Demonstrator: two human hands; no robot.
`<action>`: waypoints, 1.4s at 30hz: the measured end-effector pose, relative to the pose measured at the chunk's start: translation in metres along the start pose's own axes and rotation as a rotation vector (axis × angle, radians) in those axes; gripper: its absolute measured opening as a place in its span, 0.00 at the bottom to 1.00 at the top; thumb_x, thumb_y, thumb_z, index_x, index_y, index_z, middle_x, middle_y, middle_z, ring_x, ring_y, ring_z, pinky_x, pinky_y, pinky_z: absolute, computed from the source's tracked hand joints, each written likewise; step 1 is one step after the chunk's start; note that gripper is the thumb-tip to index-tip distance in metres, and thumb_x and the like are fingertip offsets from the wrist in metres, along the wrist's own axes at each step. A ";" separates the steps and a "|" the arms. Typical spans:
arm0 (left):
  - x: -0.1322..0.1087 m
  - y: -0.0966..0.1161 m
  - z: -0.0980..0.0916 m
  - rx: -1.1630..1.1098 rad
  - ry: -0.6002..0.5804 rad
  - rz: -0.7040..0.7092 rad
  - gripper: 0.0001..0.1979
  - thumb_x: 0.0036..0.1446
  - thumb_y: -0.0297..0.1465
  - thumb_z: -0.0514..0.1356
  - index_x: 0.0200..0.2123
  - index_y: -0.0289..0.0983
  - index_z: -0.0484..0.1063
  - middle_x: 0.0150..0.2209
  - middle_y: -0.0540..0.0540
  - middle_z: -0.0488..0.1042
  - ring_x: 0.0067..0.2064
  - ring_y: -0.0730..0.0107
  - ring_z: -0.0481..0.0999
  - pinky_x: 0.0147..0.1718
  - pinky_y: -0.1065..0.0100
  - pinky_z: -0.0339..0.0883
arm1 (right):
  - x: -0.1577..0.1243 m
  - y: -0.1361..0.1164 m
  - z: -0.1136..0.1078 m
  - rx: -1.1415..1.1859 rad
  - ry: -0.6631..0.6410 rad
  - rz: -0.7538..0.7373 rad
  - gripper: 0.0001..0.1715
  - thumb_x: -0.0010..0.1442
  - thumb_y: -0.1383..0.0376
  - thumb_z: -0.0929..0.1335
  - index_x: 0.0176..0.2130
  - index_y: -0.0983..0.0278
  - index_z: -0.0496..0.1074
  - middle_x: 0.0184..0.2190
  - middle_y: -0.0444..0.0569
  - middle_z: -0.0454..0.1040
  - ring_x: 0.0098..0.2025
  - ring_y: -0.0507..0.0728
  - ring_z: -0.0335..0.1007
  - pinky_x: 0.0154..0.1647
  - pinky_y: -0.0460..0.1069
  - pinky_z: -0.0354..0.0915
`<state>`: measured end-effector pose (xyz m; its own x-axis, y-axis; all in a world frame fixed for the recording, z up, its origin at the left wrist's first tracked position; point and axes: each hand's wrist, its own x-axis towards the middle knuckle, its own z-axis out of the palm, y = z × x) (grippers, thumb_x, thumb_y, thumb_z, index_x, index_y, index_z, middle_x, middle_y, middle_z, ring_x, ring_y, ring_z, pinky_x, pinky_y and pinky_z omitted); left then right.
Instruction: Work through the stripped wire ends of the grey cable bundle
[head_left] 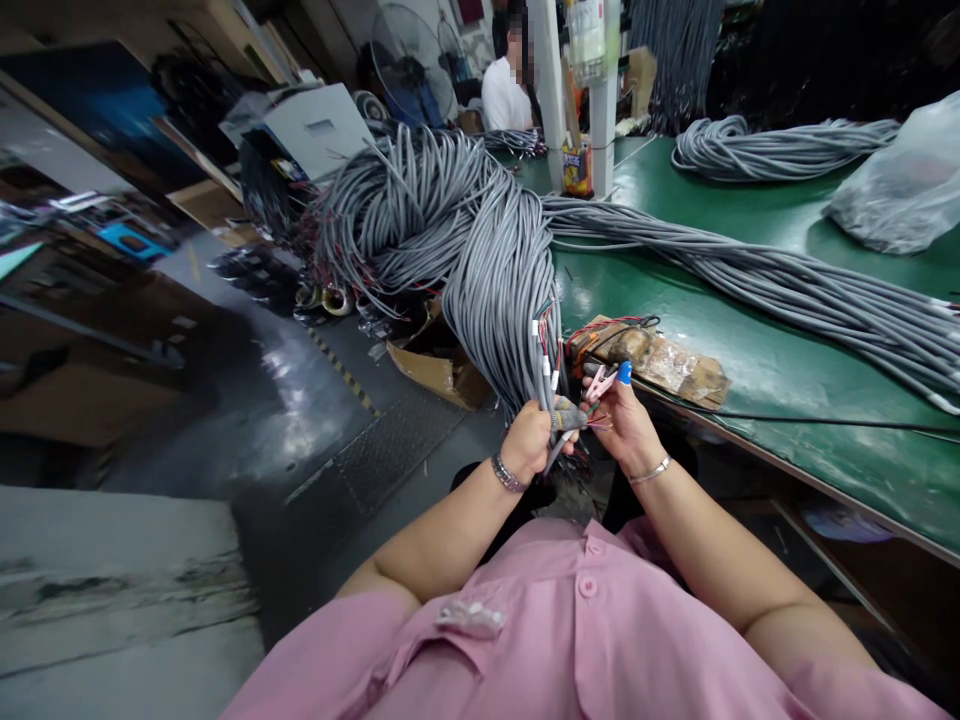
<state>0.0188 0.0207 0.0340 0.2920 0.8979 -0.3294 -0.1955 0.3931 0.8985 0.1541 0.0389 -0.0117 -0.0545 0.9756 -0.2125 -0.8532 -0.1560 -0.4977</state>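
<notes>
My left hand (pixel 531 437) is closed around the end of a grey cable (pixel 556 455), and its thumb wears a grey fabric cover (pixel 570 416). Thin coloured wires (pixel 598 423) fan out of the cable end toward my right palm. Held in my right hand (pixel 628 428) is a small pink clip-like tool (pixel 599 384); its exact kind is unclear. One right fingertip carries a blue cover (pixel 624 372). Just beyond my left hand, other cable ends with white connectors (pixel 546 366) hang against a thick bundle of grey cables (pixel 502 270).
The cable bundle drapes over the left end of a green table (pixel 750 225). A taped wooden block (pixel 675 365) lies at its near edge. More grey cables (pixel 757 270) stretch rightward. A cardboard box (pixel 435 365) sits below on the floor. Another person (pixel 504 92) is at the back.
</notes>
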 end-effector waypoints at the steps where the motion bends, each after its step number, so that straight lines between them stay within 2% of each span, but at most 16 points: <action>1: -0.001 0.000 0.000 -0.003 -0.003 0.001 0.14 0.38 0.33 0.69 0.21 0.33 0.67 0.15 0.50 0.69 0.14 0.77 0.64 0.12 0.76 0.57 | -0.001 0.000 0.000 0.004 -0.013 0.006 0.19 0.55 0.48 0.71 0.35 0.62 0.74 0.31 0.46 0.78 0.25 0.50 0.69 0.27 0.45 0.68; 6: -0.010 0.000 -0.001 -0.002 -0.022 0.030 0.16 0.38 0.35 0.70 0.21 0.33 0.67 0.15 0.50 0.69 0.14 0.77 0.65 0.12 0.75 0.58 | -0.009 -0.005 -0.002 0.003 -0.082 0.069 0.26 0.56 0.42 0.66 0.36 0.62 0.74 0.34 0.48 0.78 0.27 0.51 0.70 0.28 0.47 0.69; 10: -0.016 0.000 -0.001 -0.022 -0.029 0.084 0.15 0.40 0.35 0.70 0.21 0.33 0.67 0.15 0.51 0.69 0.14 0.77 0.65 0.13 0.75 0.57 | -0.014 -0.009 -0.002 -0.018 -0.061 0.077 0.19 0.57 0.49 0.69 0.37 0.62 0.74 0.33 0.47 0.78 0.30 0.51 0.72 0.29 0.46 0.69; 13: -0.016 0.001 0.001 -0.067 -0.006 0.082 0.14 0.39 0.34 0.69 0.22 0.33 0.67 0.15 0.52 0.68 0.14 0.78 0.65 0.13 0.75 0.57 | -0.016 -0.010 0.000 -0.051 -0.046 0.023 0.15 0.57 0.54 0.71 0.37 0.62 0.75 0.30 0.45 0.77 0.29 0.51 0.70 0.28 0.45 0.68; 16: -0.013 0.002 0.004 -0.090 0.012 0.081 0.14 0.39 0.34 0.69 0.22 0.34 0.67 0.15 0.52 0.68 0.14 0.78 0.65 0.13 0.75 0.57 | -0.016 -0.007 0.001 -0.106 -0.045 -0.042 0.17 0.56 0.51 0.71 0.35 0.62 0.75 0.29 0.44 0.76 0.27 0.50 0.68 0.27 0.46 0.66; 21: -0.006 0.000 0.004 -0.091 0.020 0.095 0.13 0.40 0.34 0.68 0.23 0.34 0.68 0.16 0.51 0.69 0.14 0.78 0.65 0.13 0.75 0.56 | -0.015 0.001 -0.005 -0.347 0.074 -0.328 0.21 0.56 0.47 0.70 0.28 0.62 0.75 0.25 0.43 0.74 0.25 0.49 0.65 0.29 0.46 0.64; 23: -0.005 -0.001 0.004 -0.089 0.014 0.094 0.12 0.41 0.34 0.68 0.23 0.33 0.68 0.16 0.51 0.69 0.14 0.77 0.65 0.13 0.75 0.56 | -0.012 0.002 -0.004 -0.324 0.059 -0.289 0.23 0.54 0.45 0.70 0.29 0.62 0.75 0.25 0.43 0.75 0.26 0.50 0.66 0.29 0.46 0.64; 25: -0.005 -0.002 0.004 -0.093 0.016 0.094 0.13 0.40 0.33 0.68 0.22 0.33 0.67 0.16 0.52 0.69 0.14 0.78 0.65 0.13 0.75 0.56 | -0.009 0.003 -0.002 -0.226 0.020 -0.181 0.23 0.52 0.45 0.71 0.31 0.62 0.75 0.28 0.45 0.77 0.26 0.51 0.67 0.29 0.47 0.65; 28: -0.005 -0.003 0.005 -0.095 0.023 0.097 0.14 0.40 0.34 0.68 0.22 0.34 0.66 0.16 0.52 0.68 0.14 0.78 0.64 0.14 0.75 0.57 | -0.007 0.002 0.003 -0.089 0.007 -0.077 0.21 0.50 0.48 0.74 0.33 0.62 0.76 0.29 0.46 0.78 0.27 0.51 0.69 0.29 0.48 0.67; 34: -0.003 -0.005 0.004 -0.077 0.049 0.089 0.13 0.41 0.34 0.67 0.23 0.34 0.67 0.16 0.52 0.69 0.14 0.78 0.65 0.14 0.75 0.56 | -0.005 0.002 0.007 0.008 0.055 -0.061 0.17 0.51 0.53 0.75 0.32 0.64 0.75 0.27 0.45 0.78 0.26 0.51 0.69 0.27 0.47 0.65; 42: -0.003 -0.007 0.002 -0.055 0.064 0.088 0.15 0.40 0.34 0.69 0.21 0.34 0.65 0.16 0.52 0.69 0.14 0.79 0.64 0.14 0.75 0.57 | -0.007 0.004 0.005 0.016 0.026 -0.051 0.19 0.52 0.49 0.73 0.33 0.62 0.75 0.29 0.44 0.78 0.27 0.51 0.70 0.28 0.46 0.66</action>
<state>0.0215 0.0154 0.0296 0.2112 0.9395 -0.2697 -0.2696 0.3212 0.9078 0.1483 0.0322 -0.0085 0.0028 0.9779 -0.2093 -0.8629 -0.1034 -0.4947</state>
